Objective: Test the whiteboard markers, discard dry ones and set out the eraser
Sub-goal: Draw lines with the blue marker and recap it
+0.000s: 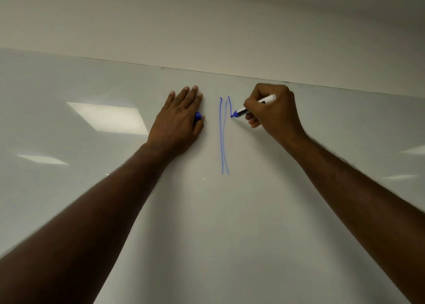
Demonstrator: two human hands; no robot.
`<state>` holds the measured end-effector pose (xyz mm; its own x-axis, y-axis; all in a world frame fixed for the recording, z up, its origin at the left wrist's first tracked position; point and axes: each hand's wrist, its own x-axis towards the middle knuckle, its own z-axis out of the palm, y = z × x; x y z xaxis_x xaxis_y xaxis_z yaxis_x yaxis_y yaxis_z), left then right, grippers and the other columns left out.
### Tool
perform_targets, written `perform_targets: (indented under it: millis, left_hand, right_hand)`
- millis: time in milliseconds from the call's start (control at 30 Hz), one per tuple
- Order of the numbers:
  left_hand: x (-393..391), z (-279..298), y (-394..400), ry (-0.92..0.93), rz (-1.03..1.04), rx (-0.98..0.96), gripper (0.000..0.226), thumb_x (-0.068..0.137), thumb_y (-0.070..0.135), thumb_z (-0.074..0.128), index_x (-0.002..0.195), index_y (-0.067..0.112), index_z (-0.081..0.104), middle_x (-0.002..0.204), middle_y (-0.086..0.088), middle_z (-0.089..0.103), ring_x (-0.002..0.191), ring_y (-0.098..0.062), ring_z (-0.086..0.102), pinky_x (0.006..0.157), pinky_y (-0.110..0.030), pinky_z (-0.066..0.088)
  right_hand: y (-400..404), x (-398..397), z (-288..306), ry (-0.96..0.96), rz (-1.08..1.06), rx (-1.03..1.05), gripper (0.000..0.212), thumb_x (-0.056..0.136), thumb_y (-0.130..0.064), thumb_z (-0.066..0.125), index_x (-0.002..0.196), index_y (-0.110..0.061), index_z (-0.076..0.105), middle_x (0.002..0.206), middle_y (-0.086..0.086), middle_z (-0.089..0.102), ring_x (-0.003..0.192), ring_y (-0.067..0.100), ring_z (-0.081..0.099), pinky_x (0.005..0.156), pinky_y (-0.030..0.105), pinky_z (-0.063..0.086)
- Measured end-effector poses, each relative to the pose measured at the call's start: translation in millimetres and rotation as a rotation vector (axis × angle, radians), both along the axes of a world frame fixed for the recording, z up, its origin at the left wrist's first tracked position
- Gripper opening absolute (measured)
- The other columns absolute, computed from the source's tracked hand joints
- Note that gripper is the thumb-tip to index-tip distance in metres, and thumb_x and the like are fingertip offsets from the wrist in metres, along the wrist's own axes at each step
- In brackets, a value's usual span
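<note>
Right hand: the right hand point(273, 110) curls its fingers and thumb round a marker point(254, 106), gripping it near the writing end.
Marker: white barrel with a dark band and a blue tip; the tip touches the whiteboard point(230, 223) just left of the knuckles, the back end sticks out up and to the right past the hand.
Left hand: the left hand point(178, 122) lies flat on the whiteboard, fingers straight and together; a blue cap point(197, 116) is tucked under the thumb side, only partly showing.
Lines: 2 long, thin blue lines point(223, 138) run down the board between the 2 hands; a 3rd short stroke ends at the marker tip.
Whiteboard: smooth, glossy, pale grey, reflecting rectangular ceiling lights point(108, 117).
Room: a plain off-white wall point(207, 23) rises above the board's top edge.
</note>
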<state>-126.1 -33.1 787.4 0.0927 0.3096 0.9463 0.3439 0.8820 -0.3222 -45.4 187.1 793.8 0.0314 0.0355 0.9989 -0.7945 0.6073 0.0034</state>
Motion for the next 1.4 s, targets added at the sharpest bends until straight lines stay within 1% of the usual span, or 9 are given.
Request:
perform_targets:
  millis: [167, 367, 500, 600, 733, 967, 1067, 1267, 1400]
  left_hand:
    - [-0.9, 0.5, -0.5, 0.003, 0.001, -0.005, 0.059, 0.106, 0.036, 0.037, 0.158, 0.010, 0.023, 0.166, -0.008, 0.016, 0.155, -0.023, 0.012, 0.127, -0.041, 0.007]
    - [-0.6, 0.4, -0.5, 0.007, 0.010, -0.008, 0.059, 0.106, 0.035, 0.038, 0.157, 0.009, 0.025, 0.166, -0.010, 0.018, 0.154, -0.025, 0.014, 0.126, -0.043, 0.009]
    - [-0.3, -1.2, -0.6, 0.013, -0.001, -0.006, 0.059, 0.105, 0.033, 0.040, 0.156, 0.008, 0.027, 0.165, -0.011, 0.020, 0.154, -0.026, 0.016, 0.126, -0.044, 0.010]
    - [-0.2, -1.2, -0.6, 0.002, 0.002, -0.010, 0.059, 0.106, 0.034, 0.038, 0.157, 0.009, 0.025, 0.166, -0.010, 0.019, 0.154, -0.024, 0.014, 0.126, -0.043, 0.009]
    - [-1.0, -1.6, -0.4, -0.003, 0.007, -0.008, 0.060, 0.106, 0.036, 0.037, 0.158, 0.010, 0.022, 0.166, -0.009, 0.017, 0.155, -0.024, 0.013, 0.127, -0.042, 0.008]
    - [-0.2, -0.7, -1.3, -0.010, 0.005, -0.008, 0.059, 0.106, 0.038, 0.035, 0.158, 0.012, 0.022, 0.167, -0.008, 0.015, 0.155, -0.023, 0.011, 0.127, -0.041, 0.006]
    - [-0.8, -0.6, -1.1, -0.016, 0.000, -0.002, 0.059, 0.107, 0.038, 0.034, 0.158, 0.012, 0.021, 0.167, -0.008, 0.014, 0.155, -0.022, 0.010, 0.127, -0.040, 0.006]
    - [-0.8, -2.8, -0.5, -0.007, -0.010, -0.005, 0.059, 0.106, 0.036, 0.035, 0.158, 0.011, 0.023, 0.166, -0.009, 0.017, 0.155, -0.023, 0.013, 0.127, -0.041, 0.008]
    - [-1.7, -2.3, -0.3, 0.003, -0.011, -0.004, 0.058, 0.106, 0.035, 0.036, 0.157, 0.011, 0.024, 0.166, -0.009, 0.018, 0.155, -0.023, 0.013, 0.127, -0.041, 0.007]
  right_hand:
    - [7.2, -1.9, -49.9, -0.013, 0.019, 0.077, 0.012, 0.076, -0.010, 0.063, 0.065, -0.005, 0.063, 0.057, 0.011, 0.066, 0.051, 0.030, 0.066, 0.046, 0.052, 0.054]
    - [11.4, 2.5, -82.7, 0.002, -0.065, 0.206, 0.019, 0.074, -0.025, 0.062, 0.065, -0.009, 0.062, 0.059, 0.004, 0.064, 0.054, 0.030, 0.062, 0.049, 0.048, 0.049]
    - [4.4, 4.8, -34.4, 0.081, -0.057, 0.042, 0.014, 0.080, -0.031, 0.063, 0.077, -0.018, 0.066, 0.070, 0.001, 0.071, 0.065, 0.023, 0.070, 0.060, 0.049, 0.057]
    - [-4.9, 6.3, 10.3, 0.123, -0.123, -0.066, 0.019, 0.079, -0.041, 0.059, 0.082, -0.024, 0.067, 0.076, -0.006, 0.074, 0.071, 0.018, 0.071, 0.066, 0.048, 0.059]
    - [-19.8, 9.8, 47.1, 0.100, -0.236, -0.077, 0.018, 0.078, -0.037, 0.057, 0.080, -0.024, 0.069, 0.075, -0.010, 0.074, 0.070, 0.014, 0.070, 0.067, 0.040, 0.060]
    - [-26.0, 9.8, 65.5, -0.003, -0.270, -0.101, 0.017, 0.072, -0.036, 0.057, 0.073, -0.024, 0.069, 0.069, -0.008, 0.073, 0.068, 0.015, 0.071, 0.069, 0.040, 0.062]
    - [-22.9, 8.4, 55.2, -0.027, -0.252, -0.098, 0.020, 0.069, -0.039, 0.056, 0.072, -0.023, 0.068, 0.069, -0.004, 0.074, 0.066, 0.017, 0.072, 0.067, 0.044, 0.062]
    - [-15.2, 10.5, -4.2, -0.048, -0.185, -0.012, 0.012, 0.076, -0.028, 0.063, 0.070, -0.018, 0.067, 0.064, -0.001, 0.073, 0.055, 0.012, 0.071, 0.058, 0.046, 0.061]
    - [-9.6, 8.5, -62.3, -0.098, -0.185, 0.010, 0.022, 0.071, -0.039, 0.060, 0.073, -0.018, 0.066, 0.065, 0.003, 0.071, 0.060, 0.019, 0.070, 0.056, 0.046, 0.057]
